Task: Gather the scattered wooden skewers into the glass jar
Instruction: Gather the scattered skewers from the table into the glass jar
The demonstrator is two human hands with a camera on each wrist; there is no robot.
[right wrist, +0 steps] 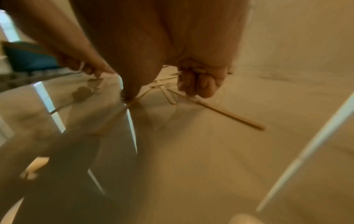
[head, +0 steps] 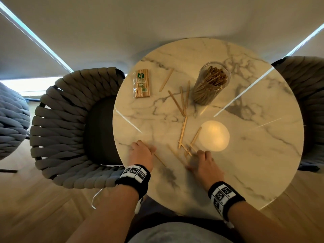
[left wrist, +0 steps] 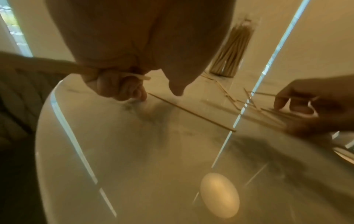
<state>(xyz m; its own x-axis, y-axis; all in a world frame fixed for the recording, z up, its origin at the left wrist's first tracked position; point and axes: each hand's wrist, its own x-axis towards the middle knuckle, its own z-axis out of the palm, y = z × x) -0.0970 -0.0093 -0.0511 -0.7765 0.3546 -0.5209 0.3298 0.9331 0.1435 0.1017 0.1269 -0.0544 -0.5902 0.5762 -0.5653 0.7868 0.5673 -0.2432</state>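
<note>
A glass jar (head: 212, 83) packed with wooden skewers stands upright at the far side of the round marble table (head: 254, 155); it also shows in the left wrist view (left wrist: 231, 50). Several loose skewers (head: 183, 132) lie scattered from the jar toward me. My left hand (head: 142, 151) sits near the table's left edge, its curled fingers (left wrist: 122, 87) holding a flat stick, one fingertip at the end of a thin skewer (left wrist: 191, 112). My right hand (head: 201, 160) is over the nearest pile, fingers (right wrist: 197, 83) curled round some sticks, thumb pressing another against the table.
A sealed packet of skewers (head: 141, 84) lies at the far left of the table. Woven grey chairs stand at the left (head: 66, 123) and right (head: 306, 102). A bright round glare patch (head: 214, 135) sits mid-table.
</note>
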